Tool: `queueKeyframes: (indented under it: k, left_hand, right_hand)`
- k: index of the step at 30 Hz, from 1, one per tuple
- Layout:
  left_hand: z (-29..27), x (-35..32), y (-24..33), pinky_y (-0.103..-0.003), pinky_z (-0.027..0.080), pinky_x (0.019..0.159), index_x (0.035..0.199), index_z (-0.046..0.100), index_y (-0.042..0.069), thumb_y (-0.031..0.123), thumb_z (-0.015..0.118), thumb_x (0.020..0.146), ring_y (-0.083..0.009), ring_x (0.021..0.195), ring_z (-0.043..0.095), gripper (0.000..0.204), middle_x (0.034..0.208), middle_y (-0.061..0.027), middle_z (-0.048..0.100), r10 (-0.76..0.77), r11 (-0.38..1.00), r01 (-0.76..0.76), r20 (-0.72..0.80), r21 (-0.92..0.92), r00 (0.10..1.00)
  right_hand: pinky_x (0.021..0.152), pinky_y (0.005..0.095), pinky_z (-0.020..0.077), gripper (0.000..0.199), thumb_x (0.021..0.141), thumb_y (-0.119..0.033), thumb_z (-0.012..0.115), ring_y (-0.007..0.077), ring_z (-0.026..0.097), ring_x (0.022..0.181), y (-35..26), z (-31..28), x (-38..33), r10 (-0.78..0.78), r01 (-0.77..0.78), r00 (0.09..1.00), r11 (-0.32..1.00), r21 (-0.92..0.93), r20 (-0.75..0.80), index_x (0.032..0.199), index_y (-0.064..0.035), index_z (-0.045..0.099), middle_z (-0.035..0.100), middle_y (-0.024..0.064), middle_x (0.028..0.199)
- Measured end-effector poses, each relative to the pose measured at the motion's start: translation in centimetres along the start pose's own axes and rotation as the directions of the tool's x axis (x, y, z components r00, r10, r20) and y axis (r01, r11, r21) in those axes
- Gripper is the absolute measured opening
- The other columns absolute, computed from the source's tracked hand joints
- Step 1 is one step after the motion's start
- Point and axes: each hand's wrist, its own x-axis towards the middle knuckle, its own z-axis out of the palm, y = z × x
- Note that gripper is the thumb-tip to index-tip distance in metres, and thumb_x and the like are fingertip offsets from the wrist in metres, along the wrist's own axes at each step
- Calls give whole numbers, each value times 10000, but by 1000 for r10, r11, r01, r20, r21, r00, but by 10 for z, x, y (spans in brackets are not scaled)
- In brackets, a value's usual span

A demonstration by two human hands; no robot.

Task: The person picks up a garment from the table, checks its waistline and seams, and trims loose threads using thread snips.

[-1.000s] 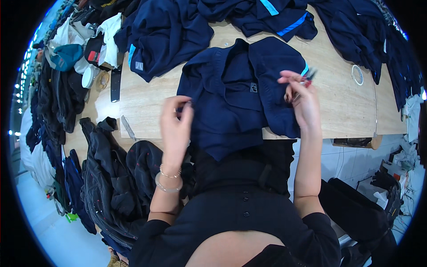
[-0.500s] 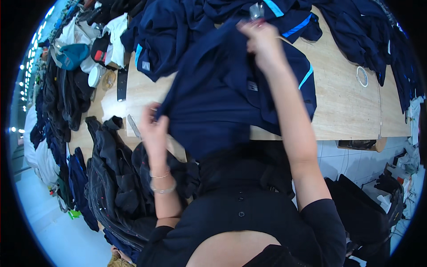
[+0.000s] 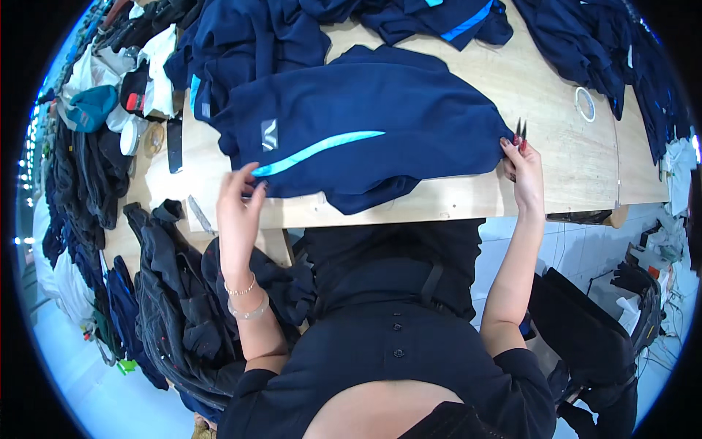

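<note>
Lying against left fingers (image 3: 237, 180), grip unclear, the navy garment (image 3: 409, 110) is pinched by right fingers (image 3: 513, 153)

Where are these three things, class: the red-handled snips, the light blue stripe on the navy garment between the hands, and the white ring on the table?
Red-handled snips (image 3: 521, 143): head view, on the red handle.
Light blue stripe (image 3: 322, 146): head view, midway along it.
White ring (image 3: 578, 102): head view, left rim.

Garment (image 3: 409, 110) on table (image 3: 563, 172) — ring (image 3: 578, 102) at right, other clothes (image 3: 252, 40) behind
</note>
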Motion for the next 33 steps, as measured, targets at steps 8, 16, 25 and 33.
queueKeyframes:
  k: [8,16,25,33]
  left_hand:
    - [24,24,-65,-288,486,689,1040,642,-48,147,667,884,-162,714,599,251,800,-104,645,-247,966,229,-170,-121,954]
    - [16,27,-90,-243,314,516,836,676,-33,238,744,829,-55,580,400,280,596,38,479,-404,909,401,-1,-117,915]
    - [-12,35,-55,-179,427,606,1006,679,35,247,604,963,-36,679,543,229,830,23,643,-424,492,289,64,-821,904]
    - [-56,35,-63,-251,501,743,991,671,9,185,607,963,-88,802,588,190,929,-38,653,-315,724,-188,-560,-664,766]
  right_hand:
    - [524,209,382,142,958,-184,596,83,511,559,17,-9,-2,21,-13,999,980,196,-36,971,-44,600,594,27,706]
    - [694,221,465,119,937,-101,601,83,588,729,37,-9,2,-1,2,1000,982,188,-6,1000,-12,651,671,35,912]
    - [577,192,292,86,897,-151,678,10,461,651,10,6,2,-185,195,980,957,213,-66,931,-75,700,630,-67,779]
    - [850,246,462,130,865,-78,711,96,608,877,-59,-9,4,-477,573,803,784,239,-359,988,-81,670,675,21,929]
